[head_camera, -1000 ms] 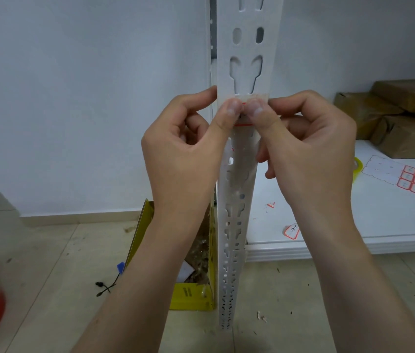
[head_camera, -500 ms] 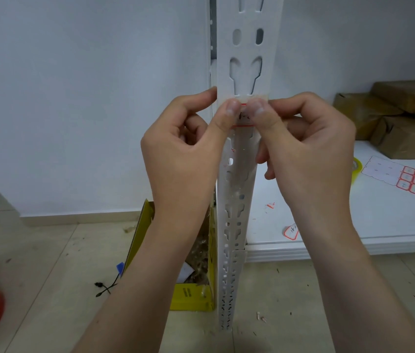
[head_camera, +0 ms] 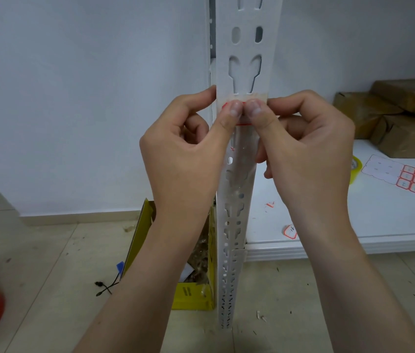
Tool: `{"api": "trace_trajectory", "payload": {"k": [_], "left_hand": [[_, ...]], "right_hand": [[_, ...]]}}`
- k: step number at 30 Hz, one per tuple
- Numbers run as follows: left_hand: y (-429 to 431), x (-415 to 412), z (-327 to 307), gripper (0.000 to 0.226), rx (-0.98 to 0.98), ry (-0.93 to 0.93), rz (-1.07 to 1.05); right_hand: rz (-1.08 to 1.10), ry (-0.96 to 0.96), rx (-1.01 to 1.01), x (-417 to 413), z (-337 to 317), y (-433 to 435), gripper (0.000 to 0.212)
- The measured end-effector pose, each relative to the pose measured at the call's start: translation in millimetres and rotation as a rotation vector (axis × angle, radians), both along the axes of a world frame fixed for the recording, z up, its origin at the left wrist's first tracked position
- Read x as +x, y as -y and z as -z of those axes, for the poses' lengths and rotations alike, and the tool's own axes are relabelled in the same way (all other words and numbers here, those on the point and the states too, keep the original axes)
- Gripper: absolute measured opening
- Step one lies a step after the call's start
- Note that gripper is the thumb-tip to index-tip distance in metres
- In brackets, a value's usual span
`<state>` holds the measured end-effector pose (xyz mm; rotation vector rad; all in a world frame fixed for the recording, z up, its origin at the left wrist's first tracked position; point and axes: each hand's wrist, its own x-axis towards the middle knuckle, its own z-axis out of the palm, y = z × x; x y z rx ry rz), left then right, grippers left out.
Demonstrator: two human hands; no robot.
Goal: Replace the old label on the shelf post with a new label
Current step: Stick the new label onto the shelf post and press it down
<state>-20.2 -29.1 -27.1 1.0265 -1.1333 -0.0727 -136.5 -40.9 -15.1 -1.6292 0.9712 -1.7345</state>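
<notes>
A white perforated shelf post stands upright at the shelf's front-left corner; left hand and right hand flank it, thumbs pressing a red-edged label against its front face, each grip clenched on the label; a label sheet lies near the shelf's right edge.

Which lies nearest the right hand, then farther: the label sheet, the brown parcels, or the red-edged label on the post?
From the right hand:
1. Red-edged label on the post, under its thumb.
2. Label sheet, on the shelf to the right.
3. Brown parcels, far right, at the shelf's back.
</notes>
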Motion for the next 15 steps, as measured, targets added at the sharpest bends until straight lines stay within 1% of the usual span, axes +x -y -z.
{"api": "trace_trajectory", "payload": {"k": [7,10,15], "left_hand": [[0.7,1.7,1.6,0.022,-0.014,0.003,-0.008],[1.2,0.6,2.2,0.022,-0.006,-0.013,0.006],[1.8,2.2,2.1,0.021,-0.017,-0.007,0.003]], "right_hand": [[-0.011,-0.005,-0.008,-2.9,0.1,0.0,0.024],[0.021,-0.033,-0.025,-0.7,2.1,0.4,0.019],[0.028,-0.038,-0.038,0.3,2.9,1.9,0.02]]}}
